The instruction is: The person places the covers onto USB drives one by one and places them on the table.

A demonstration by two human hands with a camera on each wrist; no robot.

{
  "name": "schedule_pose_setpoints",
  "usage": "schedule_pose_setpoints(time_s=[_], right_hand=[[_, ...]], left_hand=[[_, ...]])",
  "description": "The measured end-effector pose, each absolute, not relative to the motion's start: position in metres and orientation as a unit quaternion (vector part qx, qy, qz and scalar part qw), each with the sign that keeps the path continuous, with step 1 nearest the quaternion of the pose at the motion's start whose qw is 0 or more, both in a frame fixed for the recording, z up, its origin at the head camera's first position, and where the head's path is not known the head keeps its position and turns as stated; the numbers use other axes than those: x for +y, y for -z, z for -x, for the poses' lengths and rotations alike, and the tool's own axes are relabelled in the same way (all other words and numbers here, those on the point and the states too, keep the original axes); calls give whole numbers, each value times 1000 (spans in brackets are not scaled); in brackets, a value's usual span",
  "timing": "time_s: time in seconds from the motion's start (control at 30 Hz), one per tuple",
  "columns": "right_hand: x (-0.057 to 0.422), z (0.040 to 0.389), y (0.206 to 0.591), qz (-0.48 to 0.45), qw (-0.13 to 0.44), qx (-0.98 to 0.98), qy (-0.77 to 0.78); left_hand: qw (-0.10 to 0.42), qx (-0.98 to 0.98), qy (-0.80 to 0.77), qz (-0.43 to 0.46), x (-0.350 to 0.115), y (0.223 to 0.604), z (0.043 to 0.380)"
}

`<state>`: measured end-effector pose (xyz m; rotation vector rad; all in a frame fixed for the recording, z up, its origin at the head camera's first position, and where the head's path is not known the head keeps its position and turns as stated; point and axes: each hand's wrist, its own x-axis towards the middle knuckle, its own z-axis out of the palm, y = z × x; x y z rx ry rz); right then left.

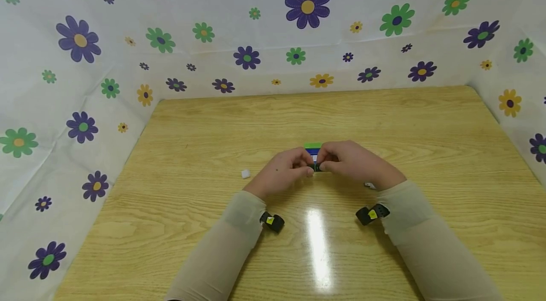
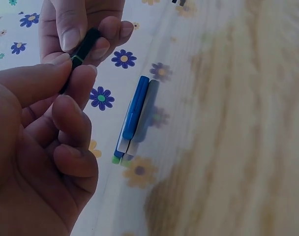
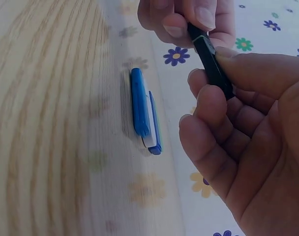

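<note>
Both hands meet over the middle of the table around a small black stick with a thin pale green line across it [image 3: 210, 59]. My left hand [image 1: 283, 172] pinches one end between thumb and forefinger. The other end is gripped by my right hand [image 1: 354, 161] in the same way, its thumb lying along the stick. Fingertips cover part of both ends. Just beyond the hands lies a low group of flat blue and white pieces [image 3: 140, 105] with a green strip [image 1: 313, 146] at its far side.
To the left of my left hand, a small white piece [image 1: 245, 174] lies on the wooden table [image 1: 192, 135]. A small white and dark piece [image 1: 369, 186] is partly hidden by my right wrist. Flower-printed sheeting [image 1: 273, 31] rises behind the table and at its sides.
</note>
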<state>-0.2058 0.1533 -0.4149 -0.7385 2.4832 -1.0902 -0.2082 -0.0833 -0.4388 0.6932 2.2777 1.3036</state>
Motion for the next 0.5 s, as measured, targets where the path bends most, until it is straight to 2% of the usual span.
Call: schedule_pose_setpoints(time_s=[0.5], right_hand=[[146, 203, 420, 257, 140, 914, 282]], left_hand=[[185, 848, -441, -230, -90, 438, 211]])
